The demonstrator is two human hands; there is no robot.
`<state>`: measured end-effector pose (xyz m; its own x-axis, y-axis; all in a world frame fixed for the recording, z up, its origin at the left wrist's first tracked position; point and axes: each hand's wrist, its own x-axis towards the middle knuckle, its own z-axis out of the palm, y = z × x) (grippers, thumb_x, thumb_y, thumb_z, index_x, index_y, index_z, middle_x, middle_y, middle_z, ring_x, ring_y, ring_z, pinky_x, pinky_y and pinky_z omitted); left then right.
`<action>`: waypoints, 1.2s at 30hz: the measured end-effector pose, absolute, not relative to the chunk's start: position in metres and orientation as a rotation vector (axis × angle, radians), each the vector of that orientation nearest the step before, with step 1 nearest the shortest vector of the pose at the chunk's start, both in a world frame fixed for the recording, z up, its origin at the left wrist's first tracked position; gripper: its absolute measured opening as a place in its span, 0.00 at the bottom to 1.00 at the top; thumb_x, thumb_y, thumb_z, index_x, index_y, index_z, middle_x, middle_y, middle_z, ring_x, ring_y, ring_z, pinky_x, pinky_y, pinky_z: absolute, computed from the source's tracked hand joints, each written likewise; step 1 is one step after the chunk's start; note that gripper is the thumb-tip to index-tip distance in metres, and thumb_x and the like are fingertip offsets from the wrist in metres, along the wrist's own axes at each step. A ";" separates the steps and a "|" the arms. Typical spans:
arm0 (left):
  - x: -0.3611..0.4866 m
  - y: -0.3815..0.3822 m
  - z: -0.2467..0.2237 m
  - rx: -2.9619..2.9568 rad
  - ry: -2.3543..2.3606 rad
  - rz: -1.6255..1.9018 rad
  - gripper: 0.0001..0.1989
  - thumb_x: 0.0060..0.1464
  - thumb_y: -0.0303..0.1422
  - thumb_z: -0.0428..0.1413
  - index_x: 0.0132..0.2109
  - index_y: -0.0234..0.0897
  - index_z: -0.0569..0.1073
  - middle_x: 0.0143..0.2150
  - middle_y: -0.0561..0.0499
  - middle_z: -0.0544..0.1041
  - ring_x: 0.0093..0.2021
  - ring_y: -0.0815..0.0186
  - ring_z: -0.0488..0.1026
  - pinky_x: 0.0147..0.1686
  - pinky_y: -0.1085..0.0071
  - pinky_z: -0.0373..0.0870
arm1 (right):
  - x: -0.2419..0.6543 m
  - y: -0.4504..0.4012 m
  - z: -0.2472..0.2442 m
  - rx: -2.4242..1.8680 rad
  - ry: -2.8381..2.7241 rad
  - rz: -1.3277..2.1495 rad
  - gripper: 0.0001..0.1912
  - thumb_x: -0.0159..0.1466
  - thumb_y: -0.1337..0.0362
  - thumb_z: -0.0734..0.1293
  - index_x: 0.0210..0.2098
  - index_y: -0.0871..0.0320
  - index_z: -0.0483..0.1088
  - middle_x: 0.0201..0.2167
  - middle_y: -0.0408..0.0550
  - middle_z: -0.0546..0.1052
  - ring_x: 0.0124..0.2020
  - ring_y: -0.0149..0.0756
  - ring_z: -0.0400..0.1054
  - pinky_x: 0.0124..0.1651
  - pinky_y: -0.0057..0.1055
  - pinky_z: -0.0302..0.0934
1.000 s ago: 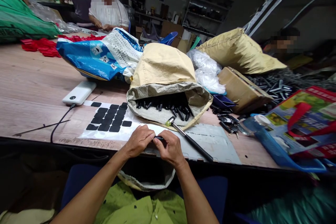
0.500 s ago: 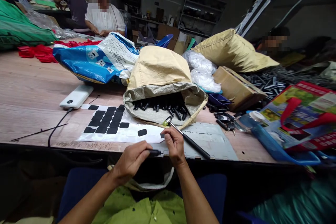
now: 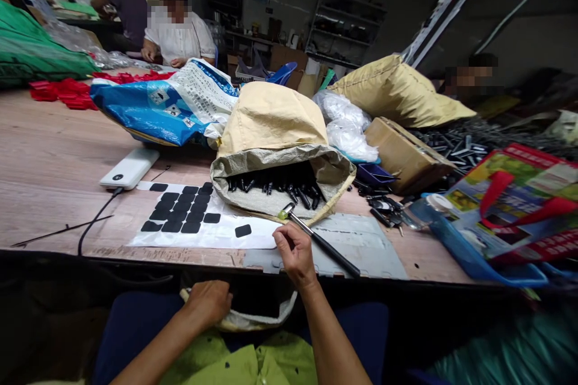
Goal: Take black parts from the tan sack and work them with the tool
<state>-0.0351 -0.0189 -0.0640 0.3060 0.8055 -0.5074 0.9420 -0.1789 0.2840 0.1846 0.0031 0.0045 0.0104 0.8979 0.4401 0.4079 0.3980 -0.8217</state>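
Left hand [image 3: 210, 302] at pale woven sack [image 3: 271, 319] below table edge [image 3: 112, 249]; right hand [image 3: 294, 252] by black-handled metal hammer [image 3: 334, 249].
Looks like low reach at sack; fingers curled, can't tell on what. Right-hand move forward must clear hammer.

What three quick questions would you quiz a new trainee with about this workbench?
1. True or false: the hammer lies with its head by the mouth of the open beige sack.

2. Which hand is at the mouth of the lower sack, below the front edge of the table?
A) the left hand
B) the right hand

3. Fill in the blank: the rounded patches on the white sheet are coloured ____.

Key: 1 true; 2 A; 3 black.
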 end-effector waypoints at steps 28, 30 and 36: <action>0.019 0.103 0.028 2.439 1.456 0.797 0.10 0.64 0.33 0.53 0.49 0.39 0.74 0.47 0.44 0.77 0.51 0.54 0.70 0.51 0.60 0.64 | 0.186 0.004 -0.003 -1.274 -1.462 0.385 0.12 0.68 0.60 0.63 0.30 0.57 0.70 0.26 0.43 0.68 0.30 0.33 0.63 0.36 0.30 0.56; 0.009 0.086 0.021 2.534 1.218 0.712 0.08 0.63 0.32 0.54 0.48 0.40 0.75 0.45 0.46 0.77 0.49 0.55 0.69 0.50 0.60 0.63 | 0.186 0.004 -0.005 -1.281 -1.443 0.357 0.12 0.68 0.60 0.63 0.30 0.57 0.70 0.27 0.43 0.69 0.31 0.33 0.63 0.37 0.30 0.57; -0.005 0.074 -0.010 2.375 1.086 0.688 0.06 0.58 0.32 0.59 0.43 0.39 0.76 0.43 0.49 0.76 0.46 0.59 0.67 0.48 0.63 0.63 | 0.202 0.005 -0.005 -1.482 -1.484 0.103 0.08 0.67 0.61 0.64 0.36 0.57 0.72 0.33 0.46 0.72 0.35 0.35 0.65 0.41 0.32 0.59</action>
<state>-0.0045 0.0741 -0.0099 0.5686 0.7821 0.2551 0.5645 -0.5965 0.5705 0.2018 0.0052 -0.0048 0.2451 0.7927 0.5582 0.7081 0.2469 -0.6616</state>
